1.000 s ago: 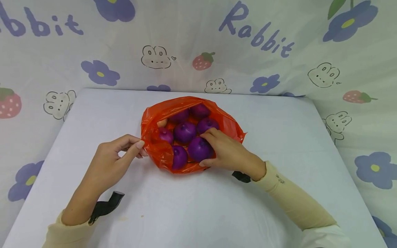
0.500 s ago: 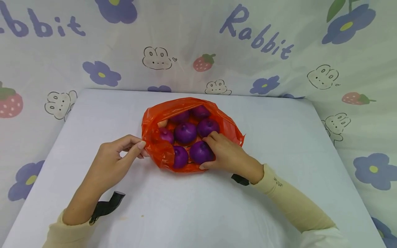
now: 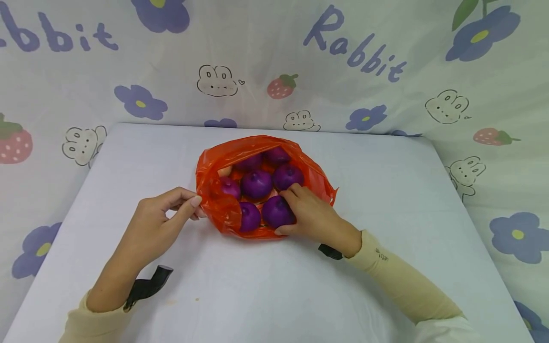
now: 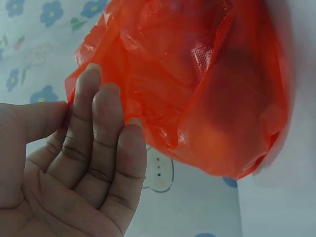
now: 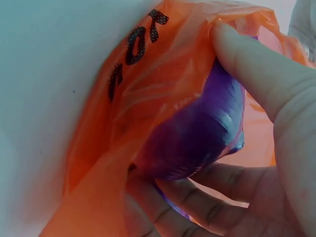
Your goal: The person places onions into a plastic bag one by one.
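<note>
A red plastic bag (image 3: 231,147) lies with its mouth spread on the white table, several purple onions (image 3: 256,184) inside. My left hand (image 3: 160,224) pinches the left edge of the bag between thumb and fingers; the left wrist view shows the film (image 4: 163,98) stretching away from the fingertips. Reaching in from the right, my right hand (image 3: 315,212) grips the front right onion (image 3: 276,211), thumb on the near side and fingers on the far side. In the right wrist view that onion (image 5: 197,128) sits between thumb and fingers, partly behind the bag film (image 5: 148,89).
Part of a tan round thing (image 3: 225,171) shows among the onions at the left of the bag. The white table (image 3: 274,295) extends around the bag. A patterned cloth (image 3: 253,43) hangs behind the table. Black wrist mounts (image 3: 147,282) stick out beside both wrists.
The right hand and its forearm have shifted very slightly left and down in the view. The left hand keeps its pinch on the bag, and the onions stay about where they were.
</note>
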Demonstrator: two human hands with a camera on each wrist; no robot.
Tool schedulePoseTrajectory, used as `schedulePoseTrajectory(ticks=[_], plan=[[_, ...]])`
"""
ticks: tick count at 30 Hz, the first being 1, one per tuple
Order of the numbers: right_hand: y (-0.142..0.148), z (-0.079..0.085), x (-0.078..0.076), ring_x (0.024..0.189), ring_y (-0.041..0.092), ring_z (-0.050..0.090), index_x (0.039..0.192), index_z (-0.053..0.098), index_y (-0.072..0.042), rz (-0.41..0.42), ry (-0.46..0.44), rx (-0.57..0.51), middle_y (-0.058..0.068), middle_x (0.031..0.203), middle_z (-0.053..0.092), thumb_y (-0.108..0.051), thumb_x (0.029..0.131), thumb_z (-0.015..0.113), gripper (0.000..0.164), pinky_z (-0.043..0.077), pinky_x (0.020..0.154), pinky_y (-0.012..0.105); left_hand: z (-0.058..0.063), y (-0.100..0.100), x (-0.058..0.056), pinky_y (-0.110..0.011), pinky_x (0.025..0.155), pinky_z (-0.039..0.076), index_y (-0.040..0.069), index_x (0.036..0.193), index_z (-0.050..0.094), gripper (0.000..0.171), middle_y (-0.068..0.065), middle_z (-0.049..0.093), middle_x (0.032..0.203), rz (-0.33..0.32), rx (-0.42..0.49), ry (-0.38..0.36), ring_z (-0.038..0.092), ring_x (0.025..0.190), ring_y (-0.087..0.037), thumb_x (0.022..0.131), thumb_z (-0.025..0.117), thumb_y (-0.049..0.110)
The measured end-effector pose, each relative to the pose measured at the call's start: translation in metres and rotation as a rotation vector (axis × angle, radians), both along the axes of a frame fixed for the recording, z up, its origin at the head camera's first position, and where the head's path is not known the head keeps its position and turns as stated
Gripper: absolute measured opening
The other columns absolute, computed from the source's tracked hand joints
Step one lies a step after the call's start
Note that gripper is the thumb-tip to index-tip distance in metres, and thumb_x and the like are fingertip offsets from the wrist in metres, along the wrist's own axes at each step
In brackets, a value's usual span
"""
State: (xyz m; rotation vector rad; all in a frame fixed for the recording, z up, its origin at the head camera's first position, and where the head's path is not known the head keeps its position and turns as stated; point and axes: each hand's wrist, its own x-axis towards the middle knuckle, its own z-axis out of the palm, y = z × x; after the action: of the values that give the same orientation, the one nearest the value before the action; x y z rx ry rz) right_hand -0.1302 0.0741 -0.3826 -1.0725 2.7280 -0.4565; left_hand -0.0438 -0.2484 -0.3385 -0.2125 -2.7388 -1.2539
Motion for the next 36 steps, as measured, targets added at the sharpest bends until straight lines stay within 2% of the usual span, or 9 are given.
schedulePoseTrajectory(ticks=[14,22,28,36], plan=[[-0.004,-0.006,0.003,0.117,0.025,0.057,0.142,0.054,-0.008,-0.044,0.03,-0.009,0.008,0.126,0.055,-0.053,0.079,0.09,0.085,0.056,0.097,0.041,-0.001,0.0,-0.001,-0.017,0.073,0.049,0.016,0.105,0.074,0.008,0.009,0.073,0.085,-0.008,0.002,0.01,0.067,0.083,-0.008,0.105,0.067,0.018],[-0.001,-0.003,0.006,0.122,0.025,0.056,0.144,0.052,-0.008,-0.069,0.034,-0.008,0.008,0.131,0.054,-0.056,0.079,0.089,0.089,0.055,0.099,0.043,-0.001,0.0,-0.002,-0.017,0.071,0.049,0.016,0.103,0.075,0.007,0.011,0.072,0.084,-0.015,0.001,0.021,0.067,0.082,-0.008,0.104,0.067,0.017],[0.006,0.006,0.013,0.129,0.023,0.054,0.148,0.052,-0.009,-0.102,0.026,-0.051,0.007,0.138,0.054,-0.058,0.081,0.086,0.089,0.055,0.1,0.043,-0.001,0.0,-0.002,-0.018,0.07,0.049,0.016,0.103,0.075,0.008,0.01,0.073,0.084,-0.018,0.008,0.013,0.068,0.083,-0.007,0.105,0.067,0.018],[0.029,0.031,0.023,0.138,0.025,0.05,0.148,0.054,-0.007,-0.067,0.114,-0.195,0.009,0.149,0.052,-0.052,0.091,0.079,0.077,0.057,0.097,0.046,-0.003,-0.001,-0.001,-0.018,0.07,0.05,0.015,0.105,0.075,0.008,0.009,0.073,0.085,-0.015,0.011,0.007,0.067,0.083,-0.007,0.105,0.067,0.017]])
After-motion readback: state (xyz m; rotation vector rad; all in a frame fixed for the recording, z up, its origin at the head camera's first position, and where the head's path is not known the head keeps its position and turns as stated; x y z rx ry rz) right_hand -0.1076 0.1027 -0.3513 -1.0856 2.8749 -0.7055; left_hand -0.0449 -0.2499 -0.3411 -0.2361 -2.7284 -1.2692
